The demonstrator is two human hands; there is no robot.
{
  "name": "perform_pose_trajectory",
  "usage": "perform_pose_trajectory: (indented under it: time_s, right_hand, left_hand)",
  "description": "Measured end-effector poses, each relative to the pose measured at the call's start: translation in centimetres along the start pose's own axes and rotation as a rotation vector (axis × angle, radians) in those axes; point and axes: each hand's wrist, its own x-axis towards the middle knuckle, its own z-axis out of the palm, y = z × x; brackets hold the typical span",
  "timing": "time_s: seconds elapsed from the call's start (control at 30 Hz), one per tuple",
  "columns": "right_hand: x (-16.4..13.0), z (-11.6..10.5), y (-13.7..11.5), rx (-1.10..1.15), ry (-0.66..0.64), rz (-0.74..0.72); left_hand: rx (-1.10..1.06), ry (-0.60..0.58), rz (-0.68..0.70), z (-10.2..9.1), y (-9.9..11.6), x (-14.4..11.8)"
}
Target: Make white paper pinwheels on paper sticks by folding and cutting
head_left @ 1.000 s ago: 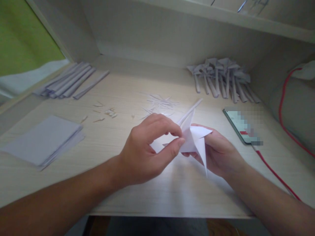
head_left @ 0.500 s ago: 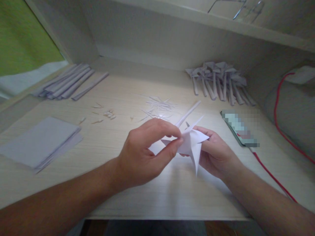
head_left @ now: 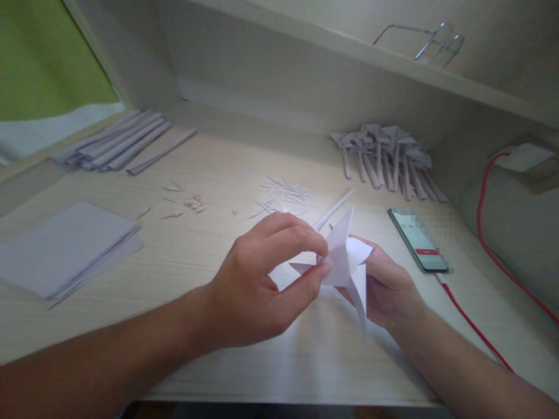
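White paper, already folded into pointed petals on a rolled stem, sits pinched between the left hand and right hand above the desk as a half-shaped paper flower, while finished flowers pile behind and flat sheets wait.

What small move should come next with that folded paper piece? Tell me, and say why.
Probably press the flap flat between thumb and forefinger. The left hand pinches the white folded paper at its middle, while the right hand cradles it from behind. Its points stick out loosely up and down, and a thin paper stick juts from the top, so the fold looks unset.
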Motion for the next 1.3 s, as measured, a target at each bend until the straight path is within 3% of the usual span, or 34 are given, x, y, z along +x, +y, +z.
perform_pose_trajectory:
  time_s: [0.43,0.63,0.77,0.97,1.13,1.3]
  right_hand:
    - [0.1,-0.8,0.4,-0.154,0.063,-0.117]
    - [-1.2,-0.6,0.4,-0.642,0.165,-0.494]
    - [-1.7,0.4,0.4,-0.775,0.147,-0.763]
    - [-1.5,0.3,0.8,-1.029,0.179,-1.121]
    - [-1.4,0.3,0.5,-1.177,0.195,-1.174]
    - [-1.5,0.4,0.2,-1.256,0.241,-1.157]
  left_hand:
    - [0.019,0.022,-0.061,-0.1,-0.1,0.1]
    - [0.087,0.053,-0.041,-0.3,0.1,0.2]
    - [0.085,0.052,-0.067,-0.2,0.0,0.0]
    - [0.005,0.029,-0.315,0.0,-0.2,0.1]
    - [-0.284,-0.061,-0.438,0.0,-0.7,0.5]
    - [-0.283,-0.108,-0.448,0.3,-1.3,0.3]
